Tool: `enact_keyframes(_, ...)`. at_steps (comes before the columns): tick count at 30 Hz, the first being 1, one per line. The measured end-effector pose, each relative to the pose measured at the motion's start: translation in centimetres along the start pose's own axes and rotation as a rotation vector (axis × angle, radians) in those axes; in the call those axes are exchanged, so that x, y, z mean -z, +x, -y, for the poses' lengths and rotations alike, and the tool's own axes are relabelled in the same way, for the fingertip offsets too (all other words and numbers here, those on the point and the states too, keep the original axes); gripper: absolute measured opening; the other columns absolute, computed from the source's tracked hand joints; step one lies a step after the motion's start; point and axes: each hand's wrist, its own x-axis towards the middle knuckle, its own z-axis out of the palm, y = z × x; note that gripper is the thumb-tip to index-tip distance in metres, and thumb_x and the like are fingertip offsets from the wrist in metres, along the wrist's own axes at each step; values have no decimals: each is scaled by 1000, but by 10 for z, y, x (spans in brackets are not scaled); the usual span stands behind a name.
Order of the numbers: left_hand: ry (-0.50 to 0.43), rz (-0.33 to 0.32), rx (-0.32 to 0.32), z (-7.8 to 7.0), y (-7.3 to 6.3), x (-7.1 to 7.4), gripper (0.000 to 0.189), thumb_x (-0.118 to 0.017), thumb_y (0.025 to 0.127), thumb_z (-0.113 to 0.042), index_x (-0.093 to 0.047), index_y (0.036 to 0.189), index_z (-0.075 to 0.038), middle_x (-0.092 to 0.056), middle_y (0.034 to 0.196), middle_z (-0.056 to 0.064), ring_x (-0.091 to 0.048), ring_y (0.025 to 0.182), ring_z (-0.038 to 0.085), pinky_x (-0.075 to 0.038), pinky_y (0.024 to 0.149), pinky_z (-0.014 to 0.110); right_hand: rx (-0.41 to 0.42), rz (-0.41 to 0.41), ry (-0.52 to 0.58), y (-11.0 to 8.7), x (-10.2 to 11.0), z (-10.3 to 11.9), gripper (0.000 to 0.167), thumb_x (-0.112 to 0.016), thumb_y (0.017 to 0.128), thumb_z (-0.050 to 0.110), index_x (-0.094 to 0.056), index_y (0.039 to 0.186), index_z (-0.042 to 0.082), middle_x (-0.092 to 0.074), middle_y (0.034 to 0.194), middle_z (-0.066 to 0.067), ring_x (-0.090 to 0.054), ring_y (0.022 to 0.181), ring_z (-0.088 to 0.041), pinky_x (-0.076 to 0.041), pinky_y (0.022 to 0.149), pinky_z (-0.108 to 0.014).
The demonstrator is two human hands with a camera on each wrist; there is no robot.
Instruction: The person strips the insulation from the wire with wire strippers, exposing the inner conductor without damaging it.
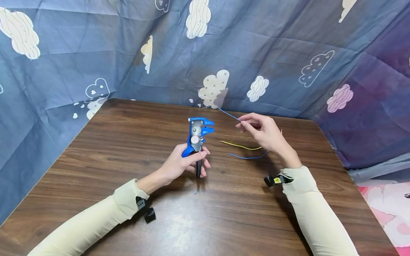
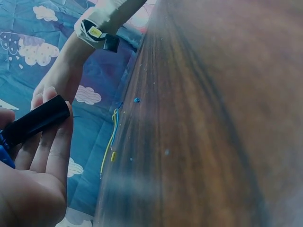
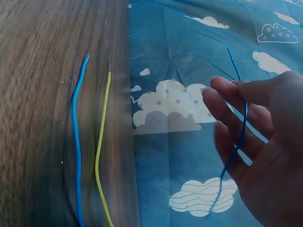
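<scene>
My left hand (image 1: 184, 161) grips the handles of a blue and black wire stripper (image 1: 195, 137), held upright above the table with its jaws pointing right. In the left wrist view, the end of the black handle (image 2: 40, 120) lies across the fingers. Between thumb and fingertips my right hand (image 1: 264, 131) pinches a thin blue wire (image 1: 229, 113), whose free end points up and left, apart from the stripper. The right wrist view shows this wire (image 3: 245, 118) running down past the palm. Below that hand, a yellow wire (image 1: 240, 145) and a second blue wire (image 1: 246, 158) lie on the table.
Small blue scraps (image 1: 195, 193) and a short yellow piece (image 2: 113, 156) lie on the brown wooden table (image 1: 105, 170). A dark blue cloth with cloud prints (image 1: 173, 53) hangs behind the table and along its sides.
</scene>
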Motion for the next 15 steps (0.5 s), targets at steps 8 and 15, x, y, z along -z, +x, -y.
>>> enact_keyframes(8, 9, -20, -13, 1, -1, 2, 33, -61, 112, -26, -61, 130, 1, -79, 101, 22, -80, 76, 33, -70, 76, 54, -24, -36, -51, -1, -7, 7, 12, -74, 105, 28, -81, 111, 21, -83, 97, 1, -74, 81, -6, -51, 59, -20)
enact_keyframes(15, 9, -35, -38, 1, 0, 3, 36, -62, 111, -24, -61, 127, 8, -78, 97, 21, -79, 72, 31, -70, 75, 53, -33, -64, -63, -4, -7, 15, 6, -83, 98, 30, -82, 101, 25, -75, 87, 1, -58, 72, -12, -43, 57, -21)
